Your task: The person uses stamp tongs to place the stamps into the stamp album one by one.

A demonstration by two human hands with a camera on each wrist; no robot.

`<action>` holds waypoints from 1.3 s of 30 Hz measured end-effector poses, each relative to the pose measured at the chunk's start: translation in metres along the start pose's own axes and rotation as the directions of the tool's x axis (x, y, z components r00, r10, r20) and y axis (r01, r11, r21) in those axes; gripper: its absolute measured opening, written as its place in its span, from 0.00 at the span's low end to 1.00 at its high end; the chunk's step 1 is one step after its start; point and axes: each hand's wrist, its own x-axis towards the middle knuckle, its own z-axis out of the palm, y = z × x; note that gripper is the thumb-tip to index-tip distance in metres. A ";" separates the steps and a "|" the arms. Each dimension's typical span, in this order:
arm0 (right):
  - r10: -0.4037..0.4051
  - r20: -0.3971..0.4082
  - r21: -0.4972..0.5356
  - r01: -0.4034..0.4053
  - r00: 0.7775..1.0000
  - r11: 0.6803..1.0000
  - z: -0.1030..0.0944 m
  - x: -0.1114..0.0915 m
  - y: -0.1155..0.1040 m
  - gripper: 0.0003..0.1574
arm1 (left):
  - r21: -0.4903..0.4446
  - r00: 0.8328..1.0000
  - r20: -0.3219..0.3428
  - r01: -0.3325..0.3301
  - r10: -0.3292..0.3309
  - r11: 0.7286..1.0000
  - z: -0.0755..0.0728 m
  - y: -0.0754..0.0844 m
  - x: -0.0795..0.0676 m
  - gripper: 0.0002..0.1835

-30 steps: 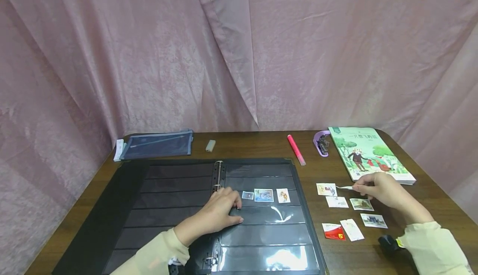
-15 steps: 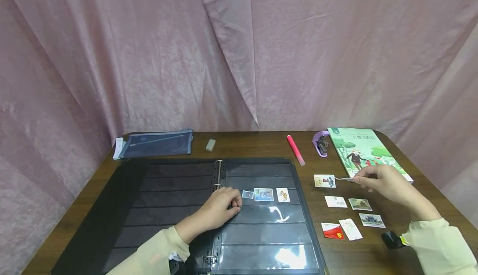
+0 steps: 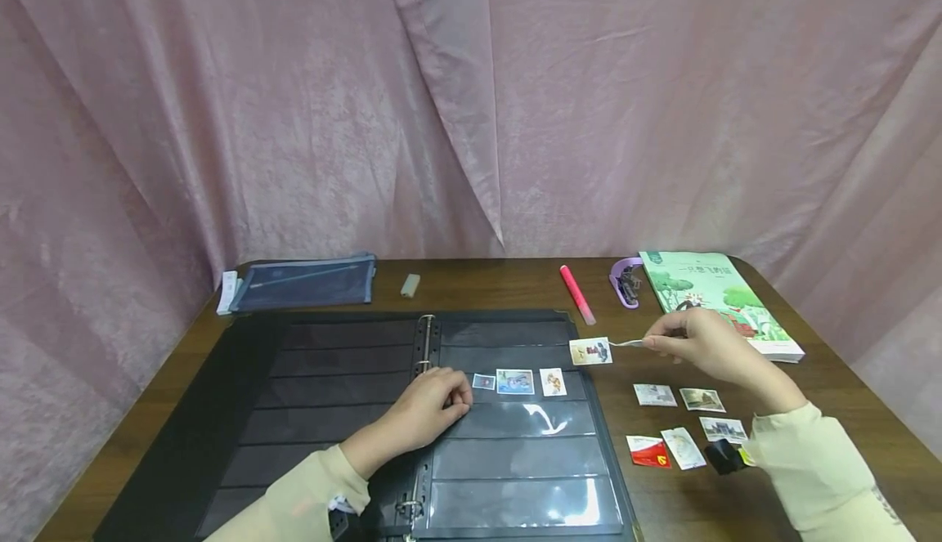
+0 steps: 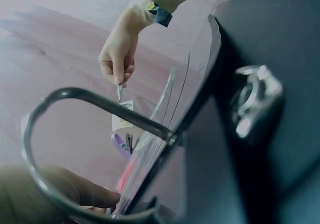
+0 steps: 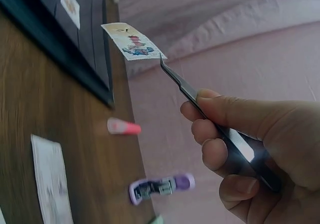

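My right hand (image 3: 702,350) pinches a pair of tweezers (image 5: 220,129) between thumb and fingers. The tweezers' tips grip one corner of a perforated stamp (image 5: 132,42) with a colourful picture, held above the right edge of the stamp album (image 3: 526,460). The album lies open, its dark pages split into strips by clear pockets. A small stamp (image 3: 483,381), a blue stamp (image 3: 514,382) and an upright stamp (image 3: 553,382) sit in one row of the right page. My left hand (image 3: 423,407) rests by the metal rings (image 4: 95,96), fingers loosely curled beside the small stamp.
Several loose stamps, among them a red one (image 3: 649,451) and a landscape one (image 3: 702,400), lie right of the album. Behind are a blue pouch (image 3: 305,283), an eraser (image 3: 410,285), a pink marker (image 3: 577,295), a purple stapler-like tool (image 3: 626,282) and a green book (image 3: 706,280).
My right hand has lifted the stamp off the table with the tweezers and carried it left to the album's edge. The left hand's thumb and fingers have drawn together.
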 end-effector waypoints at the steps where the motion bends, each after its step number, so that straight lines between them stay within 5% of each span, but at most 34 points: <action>1: -0.013 0.003 0.009 0.013 1.000 1.000 0.002 0.002 -0.003 0.08 | -0.003 1.000 0.000 0.002 -0.002 1.000 0.000 0.000 0.000 0.07; 39: -0.153 0.114 0.296 0.113 0.982 0.948 0.091 0.040 -0.064 0.09 | -0.029 1.000 -0.020 0.018 -0.019 0.999 -0.002 0.003 -0.001 0.08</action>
